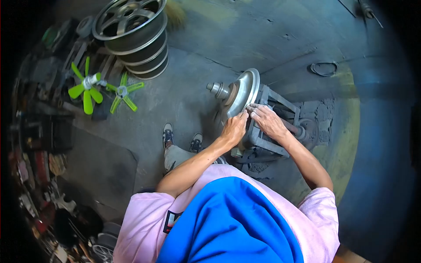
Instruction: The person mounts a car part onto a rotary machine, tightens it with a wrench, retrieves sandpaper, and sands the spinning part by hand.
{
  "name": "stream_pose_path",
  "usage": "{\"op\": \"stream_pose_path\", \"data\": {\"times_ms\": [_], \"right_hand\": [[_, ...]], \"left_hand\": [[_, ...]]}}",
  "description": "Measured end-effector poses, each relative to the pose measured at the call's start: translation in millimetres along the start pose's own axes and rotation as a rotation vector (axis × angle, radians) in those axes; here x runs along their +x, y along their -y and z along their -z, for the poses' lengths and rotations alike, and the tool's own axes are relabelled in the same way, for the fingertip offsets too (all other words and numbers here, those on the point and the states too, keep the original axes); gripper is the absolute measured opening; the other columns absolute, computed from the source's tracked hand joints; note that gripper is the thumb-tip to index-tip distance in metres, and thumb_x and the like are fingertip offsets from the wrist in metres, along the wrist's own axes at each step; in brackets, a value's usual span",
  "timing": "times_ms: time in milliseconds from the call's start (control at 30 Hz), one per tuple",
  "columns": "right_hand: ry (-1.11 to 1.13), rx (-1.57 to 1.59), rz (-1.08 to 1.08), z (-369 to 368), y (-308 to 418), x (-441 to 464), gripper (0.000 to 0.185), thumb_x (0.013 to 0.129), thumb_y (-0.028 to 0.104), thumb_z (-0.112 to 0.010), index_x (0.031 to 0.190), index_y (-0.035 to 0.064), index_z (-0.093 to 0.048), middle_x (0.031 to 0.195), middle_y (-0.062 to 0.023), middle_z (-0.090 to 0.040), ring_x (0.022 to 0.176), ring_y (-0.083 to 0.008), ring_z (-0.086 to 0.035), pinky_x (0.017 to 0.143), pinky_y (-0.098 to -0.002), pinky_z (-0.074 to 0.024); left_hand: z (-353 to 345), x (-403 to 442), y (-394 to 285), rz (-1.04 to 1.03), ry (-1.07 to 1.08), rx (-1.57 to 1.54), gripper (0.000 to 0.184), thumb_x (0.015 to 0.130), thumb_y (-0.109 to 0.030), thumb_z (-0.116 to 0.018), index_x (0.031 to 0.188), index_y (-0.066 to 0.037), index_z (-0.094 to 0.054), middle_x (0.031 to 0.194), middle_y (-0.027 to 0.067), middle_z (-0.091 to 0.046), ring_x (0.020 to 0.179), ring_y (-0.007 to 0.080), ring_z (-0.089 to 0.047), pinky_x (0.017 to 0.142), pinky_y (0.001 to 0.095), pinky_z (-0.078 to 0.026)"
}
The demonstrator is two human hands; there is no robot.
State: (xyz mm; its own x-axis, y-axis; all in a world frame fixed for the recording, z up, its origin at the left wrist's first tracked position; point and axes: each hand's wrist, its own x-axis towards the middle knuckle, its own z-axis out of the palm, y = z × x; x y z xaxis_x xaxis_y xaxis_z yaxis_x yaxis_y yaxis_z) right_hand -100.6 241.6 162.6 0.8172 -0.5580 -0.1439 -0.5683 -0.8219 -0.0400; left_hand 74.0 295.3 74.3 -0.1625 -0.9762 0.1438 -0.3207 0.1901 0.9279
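Note:
A shiny round metal disc (pixel 252 85) with a stepped hub stands upright on a dark metal frame (pixel 280 101). My left hand (pixel 235 128) is at the disc's lower edge, its fingers bent together. Close beside it, my right hand (pixel 268 121) has its fingers bent toward the same edge. The fingertips of both hands nearly meet there. What they pinch, if anything, is too small to make out.
Stacked wheel rims (pixel 136 39) stand at the upper left. Two green fans (pixel 87 87) lie left of centre, near piled metal parts. A coiled cable (pixel 323 69) is at the upper right. Below the hands is a shoe (pixel 197 142).

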Motion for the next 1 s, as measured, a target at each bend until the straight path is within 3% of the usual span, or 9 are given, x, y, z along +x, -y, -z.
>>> {"op": "stream_pose_path", "data": {"times_ms": [33,533,667,733,800,1000], "right_hand": [[-0.063,0.006,0.04,1.9,-0.3,1.2,0.03,0.084,0.005,-0.061,0.113,-0.0012,-0.062,0.122,-0.0141,-0.064,0.123,-0.0303,-0.057,0.105,-0.0414,-0.0462],[-0.037,-0.054,0.16,-6.1,-8.5,1.4,0.026,0.082,0.005,-0.062,0.108,0.0012,-0.061,0.115,-0.012,-0.063,0.109,-0.0278,-0.059,0.096,-0.0395,-0.0485],[-0.018,-0.075,0.236,12.0,-3.4,12.1,0.025,0.083,0.007,-0.061,0.107,0.0021,-0.061,0.108,-0.0104,-0.062,0.108,-0.027,-0.058,0.094,-0.0392,-0.0475],[0.204,-0.141,0.241,17.7,-6.3,20.7,0.026,0.082,0.007,-0.061,0.108,0.0026,-0.061,0.103,-0.0092,-0.059,0.108,-0.0263,-0.056,0.094,-0.0389,-0.0465],[0.189,-0.12,0.273,9.6,-13.7,29.9,0.025,0.083,0.007,-0.06,0.107,0.0024,-0.06,0.1,-0.0098,-0.059,0.104,-0.0269,-0.058,0.092,-0.0392,-0.0474],[0.243,-0.084,0.307,4.1,-18.0,57.9,0.026,0.085,0.007,-0.058,0.11,0.0037,-0.061,0.097,-0.0114,-0.065,0.098,-0.0289,-0.064,0.09,-0.0404,-0.0482]], "left_hand": [[-3.5,-0.8,-0.7,0.008,-0.023,0.002,0.013,0.095,-0.005,-0.055,0.106,0.0,-0.058,0.102,0.0251,-0.067,0.089,0.0485,-0.064,0.073,0.0548,-0.052],[-23.7,-10.6,4.0,0.007,-0.081,0.115,0.025,0.093,-0.002,-0.054,0.117,0.005,-0.06,0.107,0.0272,-0.067,0.088,0.0464,-0.067,0.074,0.0523,-0.056],[-24.9,-15.7,1.9,0.021,-0.168,0.054,0.014,0.093,-0.003,-0.055,0.105,0.002,-0.059,0.101,0.0266,-0.067,0.085,0.048,-0.065,0.071,0.0552,-0.052],[-26.0,-17.6,3.0,0.029,-0.21,0.017,0.01,0.092,-0.003,-0.056,0.101,0.001,-0.058,0.097,0.0265,-0.067,0.084,0.0487,-0.064,0.07,0.0562,-0.051],[-24.6,-16.5,6.1,0.111,-0.281,-0.069,0.008,0.09,-0.002,-0.059,0.095,0.0,-0.054,0.089,0.0264,-0.067,0.085,0.0495,-0.063,0.068,0.0562,-0.047],[-27.9,-15.3,19.6,0.181,-0.387,-0.234,0.011,0.089,-0.001,-0.06,0.097,0.0,-0.053,0.082,0.0266,-0.066,0.085,0.0487,-0.064,0.069,0.054,-0.047]]}}
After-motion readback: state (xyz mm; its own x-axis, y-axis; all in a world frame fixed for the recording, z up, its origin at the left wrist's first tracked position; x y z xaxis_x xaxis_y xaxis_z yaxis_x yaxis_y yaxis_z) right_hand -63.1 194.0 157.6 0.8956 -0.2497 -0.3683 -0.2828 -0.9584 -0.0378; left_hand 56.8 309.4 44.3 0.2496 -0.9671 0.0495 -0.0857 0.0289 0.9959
